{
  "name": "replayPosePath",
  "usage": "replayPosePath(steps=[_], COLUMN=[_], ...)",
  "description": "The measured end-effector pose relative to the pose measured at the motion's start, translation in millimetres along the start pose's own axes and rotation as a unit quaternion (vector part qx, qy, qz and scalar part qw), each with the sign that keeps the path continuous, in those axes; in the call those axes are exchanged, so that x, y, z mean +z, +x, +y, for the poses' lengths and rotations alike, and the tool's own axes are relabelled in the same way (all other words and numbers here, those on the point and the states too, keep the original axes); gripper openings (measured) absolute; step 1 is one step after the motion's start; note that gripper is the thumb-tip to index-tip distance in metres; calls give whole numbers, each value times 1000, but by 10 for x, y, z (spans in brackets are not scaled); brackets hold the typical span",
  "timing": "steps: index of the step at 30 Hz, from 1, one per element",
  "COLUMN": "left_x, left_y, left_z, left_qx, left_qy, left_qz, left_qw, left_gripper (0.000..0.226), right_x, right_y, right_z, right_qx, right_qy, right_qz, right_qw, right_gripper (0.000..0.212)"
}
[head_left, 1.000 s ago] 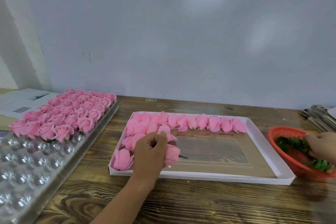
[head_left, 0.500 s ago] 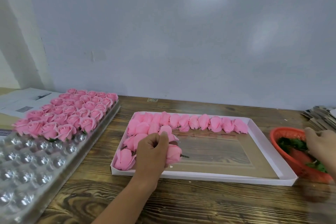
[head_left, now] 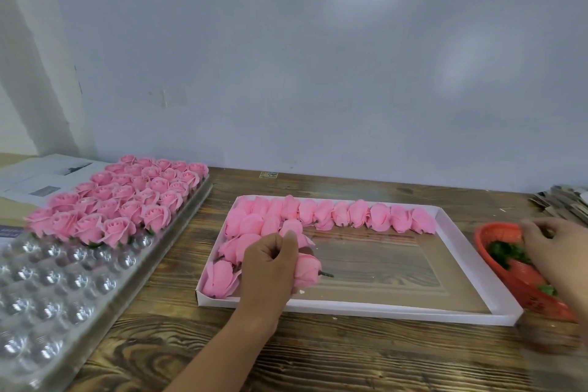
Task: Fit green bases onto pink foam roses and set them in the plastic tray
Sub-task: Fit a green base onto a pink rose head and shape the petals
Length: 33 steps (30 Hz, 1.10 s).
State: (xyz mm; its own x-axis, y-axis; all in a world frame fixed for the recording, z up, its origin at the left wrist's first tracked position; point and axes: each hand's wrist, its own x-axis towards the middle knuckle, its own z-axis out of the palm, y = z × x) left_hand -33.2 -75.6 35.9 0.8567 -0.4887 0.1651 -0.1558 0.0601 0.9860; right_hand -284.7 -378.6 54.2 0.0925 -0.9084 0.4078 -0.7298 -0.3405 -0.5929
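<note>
**Bench stock: pink foam roses, green bases, trays**

We record a wooden table (head_left: 318, 353) against a pale wall.

1. Shallow white box (head_left: 445, 309), centre of the table. We count a row of loose roses (head_left: 359, 216) lying on their sides along its far edge, with more heaped in its left end.
2. Our left hand (head_left: 267, 267), inside the near-left part of that box. Its fingers are curled round one pink rose (head_left: 307, 270), which lies on its side with a short dark stem pointing right. We hold it just above or on the box floor; we cannot tell which.
3. Plastic tray (head_left: 63, 289), clear and dimpled, at the left of the table. Its far half is filled with finished roses (head_left: 127, 197) standing upright, green showing beneath the nearest ones; its near pockets hold nothing.
4. Orange basket (head_left: 521, 283), at the right edge, just beside the white box. Green bases (head_left: 506, 253) lie in it.
5. Our right hand (head_left: 553, 245), reaching into the basket from the right, fingers bent down over the bases. It is blurred, and we cannot tell whether it grips anything.
6. Printed papers (head_left: 41, 178), far left, behind the plastic tray.
</note>
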Motion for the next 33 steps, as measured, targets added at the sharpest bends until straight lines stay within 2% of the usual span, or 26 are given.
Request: replayPosePath(steps=[8,12,16,19,24,29,33], left_x=[10,13,18,18,20,6,-4], left_y=[-4,-12,-20,-21,1,20,33], left_z=[-2,8,10,14,-17,-43,-27], left_qx=[2,2,6,11,1,-18,-38], left_qy=[-10,-12,-9,-10,-8,-6,-15], left_qz=[-1,-1,-2,1,8,14,24], left_qw=[1000,1000,1000,1000,1000,1000,999], left_gripper=[51,53,56,52,50,48,47], right_x=[-40,-5,98,210,270,309,292], right_y=[-191,-398,-617,-781,-1115,-1416,-1620], right_z=[-286,-482,-734,-901,-1232,-1506,-1632], right_qx=[25,22,51,52,31,3,-20], right_qy=[56,144,259,275,280,330,368], right_qz=[-74,-95,-106,-117,-226,-327,-347], right_qw=[995,985,959,953,933,885,862], right_gripper=[10,13,14,13,30,4,27])
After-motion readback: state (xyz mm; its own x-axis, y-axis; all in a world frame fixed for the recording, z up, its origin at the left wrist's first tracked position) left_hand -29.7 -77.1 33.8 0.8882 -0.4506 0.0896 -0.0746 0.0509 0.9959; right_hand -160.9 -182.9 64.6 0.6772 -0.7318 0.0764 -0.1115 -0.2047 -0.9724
